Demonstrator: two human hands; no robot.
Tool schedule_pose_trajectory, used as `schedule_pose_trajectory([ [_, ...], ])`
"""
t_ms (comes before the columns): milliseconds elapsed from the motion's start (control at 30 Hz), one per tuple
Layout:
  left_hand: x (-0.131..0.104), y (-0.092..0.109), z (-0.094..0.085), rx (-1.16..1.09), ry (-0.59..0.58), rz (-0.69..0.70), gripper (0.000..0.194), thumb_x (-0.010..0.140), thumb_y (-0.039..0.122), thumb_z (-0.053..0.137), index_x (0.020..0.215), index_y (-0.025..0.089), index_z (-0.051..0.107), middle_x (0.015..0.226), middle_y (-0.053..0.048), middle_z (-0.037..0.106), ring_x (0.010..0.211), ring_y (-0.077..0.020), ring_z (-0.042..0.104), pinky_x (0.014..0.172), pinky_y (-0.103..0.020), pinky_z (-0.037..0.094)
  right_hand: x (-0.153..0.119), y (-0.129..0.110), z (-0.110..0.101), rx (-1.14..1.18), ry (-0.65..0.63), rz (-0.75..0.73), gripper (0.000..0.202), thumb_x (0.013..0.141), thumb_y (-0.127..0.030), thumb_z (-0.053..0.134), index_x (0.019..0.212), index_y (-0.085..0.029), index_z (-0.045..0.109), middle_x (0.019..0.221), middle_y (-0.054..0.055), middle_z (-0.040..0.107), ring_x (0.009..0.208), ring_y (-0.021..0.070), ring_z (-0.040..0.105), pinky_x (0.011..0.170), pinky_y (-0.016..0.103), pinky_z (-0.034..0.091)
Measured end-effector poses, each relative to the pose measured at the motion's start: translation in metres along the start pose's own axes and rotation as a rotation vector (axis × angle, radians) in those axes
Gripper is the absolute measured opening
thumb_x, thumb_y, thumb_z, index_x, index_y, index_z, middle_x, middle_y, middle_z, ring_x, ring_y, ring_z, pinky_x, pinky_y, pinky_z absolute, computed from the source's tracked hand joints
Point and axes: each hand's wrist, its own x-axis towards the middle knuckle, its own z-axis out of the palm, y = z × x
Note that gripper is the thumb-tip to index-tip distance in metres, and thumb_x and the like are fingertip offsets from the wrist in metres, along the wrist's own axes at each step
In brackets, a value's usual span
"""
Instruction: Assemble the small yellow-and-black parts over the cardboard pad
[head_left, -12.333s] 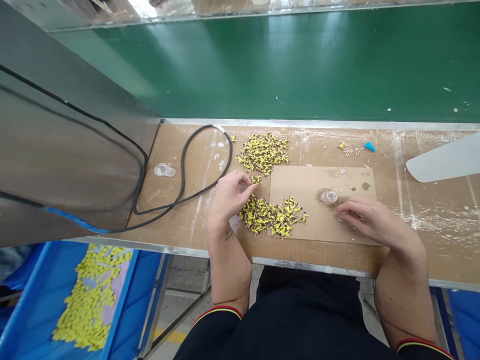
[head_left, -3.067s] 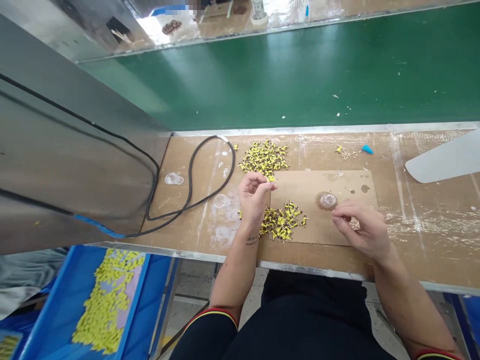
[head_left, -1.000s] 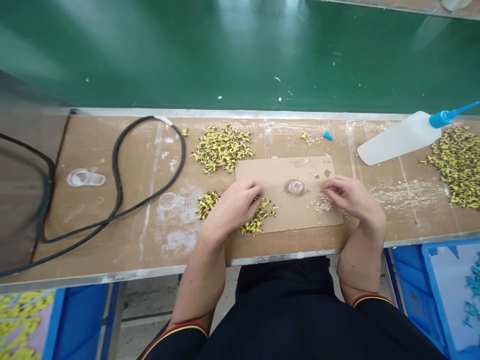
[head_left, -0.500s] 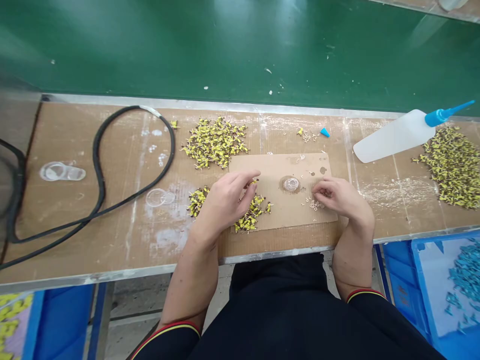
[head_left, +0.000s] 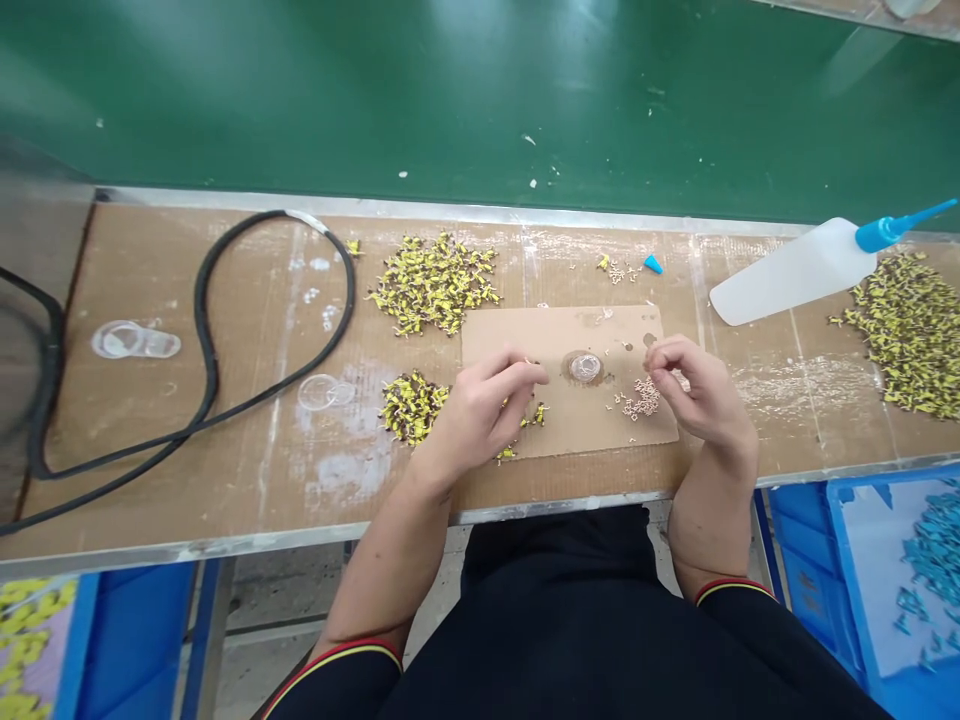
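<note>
Head view: left hand [head_left: 484, 405] over left end of cardboard sheet [head_left: 540, 335], fingers curled, grip hidden, cannot tell; yellow pieces [head_left: 412, 408] around it. Right hand [head_left: 697, 392] over sheet's right edge, fingertips bunched, any hold too small to tell; pale bits [head_left: 643, 399] on sheet just beside them. Yellow pieces form three heaps: sheet's left end, beyond its far-left corner, well right; jumbled, no shared axis. One clear dish [head_left: 584, 368] on sheet between hands. One bottle [head_left: 795, 272] right of sheet, tip pointing rightward, away.
</note>
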Motion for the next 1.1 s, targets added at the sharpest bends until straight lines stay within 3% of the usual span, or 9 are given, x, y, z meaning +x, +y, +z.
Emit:
schedule_pose_trajectory([
  [133, 0.0, 0.016, 0.016, -0.234, 0.014, 0.01, 0.022, 0.097, 0.007, 0.053, 0.096, 0.021, 0.07, 0.086, -0.003, 0.072, 0.076, -0.0124, 0.068, 0.069, -0.022, 0.053, -0.003, -0.007, 0.01, 0.202, 0.116, -0.123, 0.012, 0.096, -0.014, 0.062, 0.094, -0.026, 0.065, 0.085, 0.001, 0.069, 0.08, 0.017, 0.067, 0.07, 0.031, 0.056],
  [267, -0.001, 0.023, 0.027, -0.25, 0.031, 0.002, 0.015, 0.094, 0.011, 0.06, 0.099, 0.019, 0.072, 0.087, -0.004, 0.074, 0.076, -0.0125, 0.069, 0.07, -0.023, 0.055, 0.003, -0.019, 0.026, 0.221, -0.007, -0.235, 0.016, 0.095, -0.009, 0.063, 0.099, -0.024, 0.067, 0.091, 0.003, 0.075, 0.085, 0.0155, 0.073, 0.072, 0.028, 0.06],
  [400, -0.001, 0.022, 0.03, -0.215, 0.066, 0.034, 0.012, 0.09, 0.012, 0.07, 0.101, 0.018, 0.072, 0.087, -0.003, 0.075, 0.074, -0.011, 0.069, 0.071, -0.021, 0.056, 0.008, -0.026, 0.042, 0.203, -0.024, -0.325, 0.015, 0.095, -0.01, 0.065, 0.102, -0.023, 0.065, 0.088, 0.003, 0.076, 0.082, 0.0147, 0.074, 0.072, 0.027, 0.061],
  [567, -0.002, 0.022, 0.031, -0.164, 0.07, 0.07, 0.011, 0.091, 0.009, 0.071, 0.098, 0.017, 0.071, 0.087, -0.003, 0.073, 0.076, -0.0106, 0.07, 0.072, -0.019, 0.056, 0.007, -0.023, 0.054, 0.191, 0.035, -0.335, 0.011, 0.095, -0.016, 0.068, 0.1, -0.023, 0.062, 0.081, 0.0, 0.075, 0.069, 0.0119, 0.071, 0.062, 0.024, 0.057],
  [1100, 0.001, 0.02, 0.029, -0.106, 0.033, 0.084, 0.015, 0.093, 0.004, 0.063, 0.091, 0.019, 0.063, 0.082, 0.0, 0.068, 0.075, -0.0102, 0.067, 0.069, -0.02, 0.053, 0.013, -0.02, 0.058, 0.094, 0.142, -0.389, 0.005, 0.096, -0.025, 0.07, 0.097, -0.021, 0.068, 0.079, 0.001, 0.076, 0.072, 0.0127, 0.07, 0.069, 0.026, 0.059],
])
